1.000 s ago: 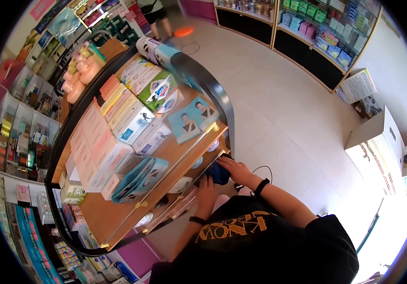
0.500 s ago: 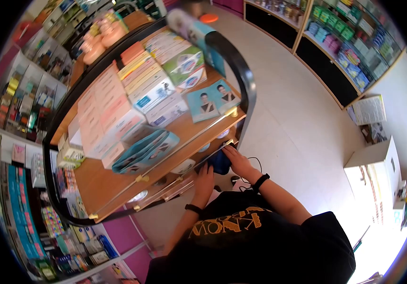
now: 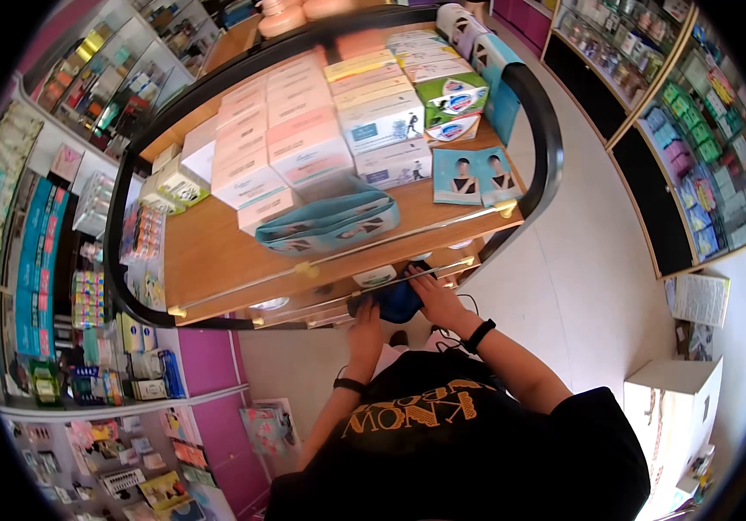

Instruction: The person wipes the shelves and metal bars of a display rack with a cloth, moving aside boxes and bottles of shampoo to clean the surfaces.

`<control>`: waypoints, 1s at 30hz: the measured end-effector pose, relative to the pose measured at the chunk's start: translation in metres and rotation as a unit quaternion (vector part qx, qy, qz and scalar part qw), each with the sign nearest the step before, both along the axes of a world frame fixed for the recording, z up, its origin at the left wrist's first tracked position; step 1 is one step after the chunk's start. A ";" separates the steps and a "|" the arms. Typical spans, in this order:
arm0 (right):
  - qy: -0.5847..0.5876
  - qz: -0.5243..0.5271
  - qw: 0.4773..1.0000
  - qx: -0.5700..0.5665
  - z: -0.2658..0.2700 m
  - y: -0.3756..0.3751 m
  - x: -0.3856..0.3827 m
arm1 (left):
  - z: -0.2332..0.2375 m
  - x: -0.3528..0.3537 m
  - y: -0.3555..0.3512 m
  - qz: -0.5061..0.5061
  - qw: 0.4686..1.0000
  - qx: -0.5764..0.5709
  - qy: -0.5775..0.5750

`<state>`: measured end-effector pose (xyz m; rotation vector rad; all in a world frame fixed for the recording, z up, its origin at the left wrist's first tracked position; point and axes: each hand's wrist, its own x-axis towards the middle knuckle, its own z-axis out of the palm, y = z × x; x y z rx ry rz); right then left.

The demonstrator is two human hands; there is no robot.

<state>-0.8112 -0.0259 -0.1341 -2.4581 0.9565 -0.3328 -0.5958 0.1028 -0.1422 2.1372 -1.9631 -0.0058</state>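
A dark blue, soft-looking item [image 3: 400, 301], perhaps cloth or a pouch, is held at the front of the lower shelf, close to my body. My right hand [image 3: 435, 298] grips its right side with the fingers over the top edge. On its left side, my left hand [image 3: 366, 333] presses with fingers close together. Just above the hands runs the display's upper wooden shelf [image 3: 216, 282]. It carries a light blue pouch-like pack [image 3: 329, 219], stacked pink-and-white boxes [image 3: 308, 148] and two flat teal packets [image 3: 474, 176]. What lies beneath the blue item is hidden.
A black curved frame [image 3: 549, 130] borders the display. Glass cabinets [image 3: 694, 156] stand at the right, stocked shelves [image 3: 86, 286] at the left. A white carton [image 3: 672, 391] is on the right. A thin dark cord [image 3: 474, 304] hangs beside my right wrist.
The view has turned, so the display now sits more level and farther right and up. Both hands stay at the dark blue item, with my left hand slightly lower in view.
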 end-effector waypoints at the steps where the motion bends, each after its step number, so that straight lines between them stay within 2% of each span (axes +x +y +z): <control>1: -0.015 0.024 1.000 -0.013 -0.005 -0.001 0.005 | 0.000 0.002 0.002 0.007 1.000 -0.001 0.000; 3: -0.035 0.038 0.998 -0.028 -0.009 0.002 0.013 | 0.003 0.003 0.007 0.018 0.998 -0.051 0.018; 9: -0.054 0.036 0.998 0.001 0.007 0.003 0.002 | 0.002 -0.002 0.006 0.012 0.998 -0.054 0.015; 13: -0.064 -0.009 0.998 0.012 0.012 0.004 -0.010 | 0.001 -0.002 0.004 0.002 0.998 -0.060 0.034; 15: -0.042 -0.060 0.997 -0.020 0.008 0.005 -0.023 | 0.001 -0.004 0.000 0.011 0.998 -0.039 0.044; 19: -0.046 -0.168 0.985 -0.006 -0.006 -0.006 -0.058 | 0.002 -0.014 -0.013 -0.047 0.997 -0.051 0.039; 26: -0.099 -0.222 0.969 0.032 0.020 0.017 -0.077 | -0.005 -0.038 -0.051 -0.153 0.987 0.027 0.037; 30: -0.126 -0.267 0.955 0.029 -0.002 0.033 -0.098 | -0.019 -0.046 -0.065 -0.208 0.977 0.010 0.050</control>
